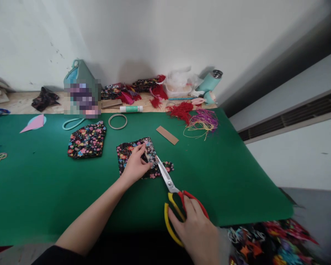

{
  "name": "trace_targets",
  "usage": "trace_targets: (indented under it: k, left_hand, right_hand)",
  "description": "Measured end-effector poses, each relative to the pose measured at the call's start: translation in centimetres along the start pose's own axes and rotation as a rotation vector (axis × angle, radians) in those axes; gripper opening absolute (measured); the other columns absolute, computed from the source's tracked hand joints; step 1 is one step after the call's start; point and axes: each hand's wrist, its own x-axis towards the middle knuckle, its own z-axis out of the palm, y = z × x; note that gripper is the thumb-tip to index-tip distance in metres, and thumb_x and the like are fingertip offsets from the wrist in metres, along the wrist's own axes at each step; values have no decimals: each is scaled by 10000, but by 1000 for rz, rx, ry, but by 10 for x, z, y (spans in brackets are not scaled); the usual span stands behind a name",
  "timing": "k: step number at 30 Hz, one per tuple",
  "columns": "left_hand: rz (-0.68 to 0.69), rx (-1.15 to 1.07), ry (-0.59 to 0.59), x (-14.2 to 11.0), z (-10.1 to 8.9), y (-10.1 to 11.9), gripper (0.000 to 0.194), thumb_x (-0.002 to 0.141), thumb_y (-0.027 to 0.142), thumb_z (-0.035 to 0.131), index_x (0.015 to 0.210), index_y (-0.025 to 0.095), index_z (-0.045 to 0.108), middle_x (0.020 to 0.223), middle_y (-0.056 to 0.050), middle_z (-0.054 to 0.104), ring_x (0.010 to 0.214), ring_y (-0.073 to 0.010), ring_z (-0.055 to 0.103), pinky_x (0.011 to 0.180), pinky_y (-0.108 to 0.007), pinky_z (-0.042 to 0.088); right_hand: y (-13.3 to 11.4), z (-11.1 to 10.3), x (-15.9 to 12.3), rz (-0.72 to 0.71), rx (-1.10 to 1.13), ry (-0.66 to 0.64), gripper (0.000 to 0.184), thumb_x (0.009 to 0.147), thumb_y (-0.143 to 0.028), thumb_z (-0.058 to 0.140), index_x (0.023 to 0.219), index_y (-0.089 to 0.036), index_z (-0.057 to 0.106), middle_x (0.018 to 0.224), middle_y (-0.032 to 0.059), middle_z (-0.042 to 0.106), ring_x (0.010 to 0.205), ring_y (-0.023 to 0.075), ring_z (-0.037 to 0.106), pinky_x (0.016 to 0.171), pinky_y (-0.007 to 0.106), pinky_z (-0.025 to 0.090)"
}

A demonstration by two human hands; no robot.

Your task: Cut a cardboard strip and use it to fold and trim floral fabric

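My left hand (136, 163) pinches a folded edge of the black floral fabric (124, 151), which lies on the green mat. In my right hand (197, 224) is a pair of scissors (169, 183) with one red and one yellow handle. The blades look closed or nearly so, and their tips touch the fabric just right of my left fingers. A small flap of the same fabric (169, 166) sticks out to the right, beneath the blades. Left of this piece lies a stack of matching floral fabric (86, 140).
Behind lie a metal ring (117, 121), a glue stick (131, 109), a cardboard strip (167, 135), red tassels (180, 111) and purple and yellow threads (202, 123). A teal bottle (209, 81) leans by the wall. Colourful scraps (253, 244) lie below the table's right front edge.
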Motion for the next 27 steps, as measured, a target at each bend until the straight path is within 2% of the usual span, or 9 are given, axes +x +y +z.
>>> trace_targets:
  k: [8,16,22,27]
  left_hand:
    - [-7,-6,1,-1,0,2,763,684,103,642,1386,206,362,1462,-161,246,552,-13,573,633,-232,532]
    - [-27,3,4,-1,0,6,773,683,105,645,1393,191,353,1469,-174,225,550,-23,576,647,-256,541]
    - [-35,13,0,-2,-1,6,776,686,107,639,1397,210,345,1480,-161,201,563,-33,588,656,-265,546]
    - [-29,22,2,-3,0,6,775,685,109,628,1398,200,337,1483,-156,202,574,-38,590,649,-263,551]
  right_hand:
    - [0,1,1,0,0,0,585,892,-579,280,1009,-104,601,858,100,664,557,163,624,425,265,421]
    - [3,-5,8,-23,-23,-70,689,870,-647,194,1055,-78,537,915,127,631,481,155,608,375,275,408]
    - [1,-5,7,24,17,-190,611,850,-615,334,1137,-93,469,1019,154,598,581,202,647,449,302,460]
    - [1,-1,8,62,71,-221,599,823,-605,392,1163,-115,447,1045,158,590,618,225,656,450,310,459]
